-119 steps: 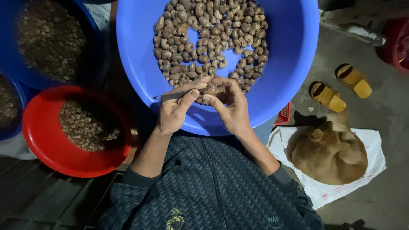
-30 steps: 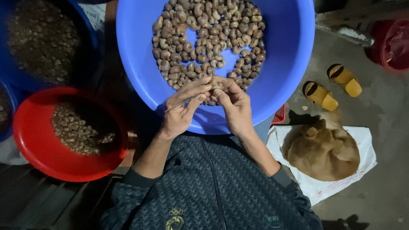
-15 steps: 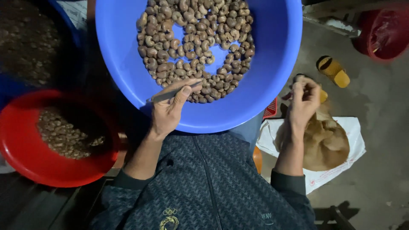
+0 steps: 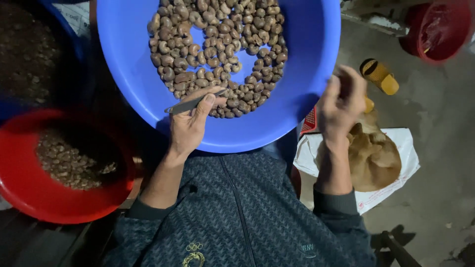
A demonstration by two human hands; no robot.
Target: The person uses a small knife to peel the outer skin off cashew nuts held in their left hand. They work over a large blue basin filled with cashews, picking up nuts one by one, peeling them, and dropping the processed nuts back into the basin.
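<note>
A big blue basin [image 4: 307, 74] on my lap holds several brown cashew nuts [image 4: 217, 44]. My left hand [image 4: 190, 126] rests on the basin's near rim and grips a thin metal pick [image 4: 190, 105] that lies across its fingers. My right hand [image 4: 341, 101] is out to the right of the basin, over a brown heap of shells [image 4: 378, 158] on a white sack. Its fingers are curled and blurred; I cannot see whether anything is in them.
A red bowl [image 4: 29, 198] with small peeled kernels [image 4: 64, 163] sits at my left. A dark blue basin [image 4: 34, 54] of dark bits is behind it. A white sack [image 4: 405, 148], yellow sandals [image 4: 378, 74] and a red bucket [image 4: 435, 29] lie on the concrete floor at right.
My right hand left the nut it worked with the left hand over the basin and swung out right over the shell heap. The left hand stayed at the rim with the pick.
</note>
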